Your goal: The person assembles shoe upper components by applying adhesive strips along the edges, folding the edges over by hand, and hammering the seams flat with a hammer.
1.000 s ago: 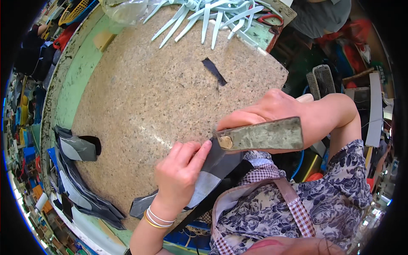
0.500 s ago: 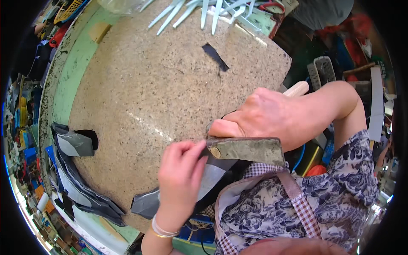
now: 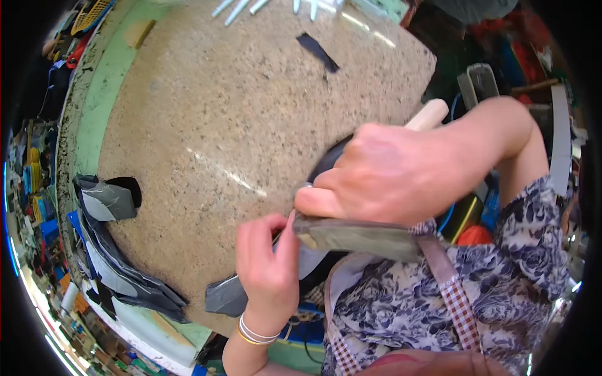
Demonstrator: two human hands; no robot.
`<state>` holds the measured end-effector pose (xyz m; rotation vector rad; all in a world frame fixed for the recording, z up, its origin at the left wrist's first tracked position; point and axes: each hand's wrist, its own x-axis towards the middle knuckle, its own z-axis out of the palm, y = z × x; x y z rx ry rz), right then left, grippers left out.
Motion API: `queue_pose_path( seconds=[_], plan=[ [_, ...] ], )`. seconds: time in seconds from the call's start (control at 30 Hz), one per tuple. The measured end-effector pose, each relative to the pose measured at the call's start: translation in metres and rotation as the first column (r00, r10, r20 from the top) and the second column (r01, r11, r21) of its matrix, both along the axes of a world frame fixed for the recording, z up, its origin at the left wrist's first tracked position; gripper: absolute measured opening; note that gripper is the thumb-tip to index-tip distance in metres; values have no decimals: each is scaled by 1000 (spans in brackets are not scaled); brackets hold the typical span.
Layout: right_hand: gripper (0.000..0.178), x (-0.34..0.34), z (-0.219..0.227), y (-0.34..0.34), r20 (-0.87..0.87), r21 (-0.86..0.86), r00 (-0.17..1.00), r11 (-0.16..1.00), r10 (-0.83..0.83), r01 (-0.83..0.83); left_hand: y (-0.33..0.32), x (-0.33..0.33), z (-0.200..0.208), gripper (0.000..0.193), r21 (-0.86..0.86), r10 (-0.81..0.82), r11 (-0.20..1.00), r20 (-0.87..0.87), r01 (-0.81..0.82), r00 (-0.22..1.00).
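My right hand (image 3: 389, 172) is closed round the pale wooden handle (image 3: 431, 114) of a hammer. Its long grey metal head (image 3: 364, 239) lies below my knuckles, pointing toward my body, blurred by motion. Close by, my left hand (image 3: 269, 269) has thumb and fingers pinched at the edge of a dark grey and black cut piece of material (image 3: 226, 296), which resembles a shoe upper. That piece curves along the near edge of the stone slab, partly under both hands. A black part of it shows beyond my right hand. The fingertips nearly meet the hammer head.
The speckled stone slab (image 3: 207, 125) carries a small black scrap (image 3: 318, 52) and several pale strips (image 3: 237, 11) at the far edge. A stack of similar grey pieces (image 3: 113, 269) lies at the left. A wire-like grey basket (image 3: 480, 81) stands off the slab at right.
My right hand and the hammer have shifted slightly left, and the hammer head has tilted. My left hand has moved a little right. The view has shifted, so the slab's items appear higher.
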<state>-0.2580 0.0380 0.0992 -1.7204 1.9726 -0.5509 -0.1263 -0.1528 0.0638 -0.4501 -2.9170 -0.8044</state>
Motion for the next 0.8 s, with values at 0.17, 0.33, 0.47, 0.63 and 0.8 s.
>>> queue_pose_path(
  seconds=[0.17, 0.33, 0.47, 0.63, 0.8],
  plan=[
    [31, 1, -6, 6, -35, 22, 999, 1000, -6, 7, -15, 1, -6, 29, 176, 82, 975, 271, -133, 959],
    [39, 1, 3, 2, -66, 155, 998, 987, -19, 29, -9, 10, -4, 24, -37, 83, 996, 18, -82, 996],
    [32, 7, -8, 4, -38, -3, 997, 997, -73, 73, -17, 16, -15, 22, 208, 121, 968, 90, -137, 989],
    [41, 6, -7, -9, -82, -76, 996, 996, 30, -36, -14, 16, -7, 26, -58, 34, 998, -51, -37, 998],
    [49, 10, -15, -8, -28, 11, 999, 999, 37, -37, -35, 28, -8, 29, 296, 133, 924, 342, -241, 930]
  ],
)
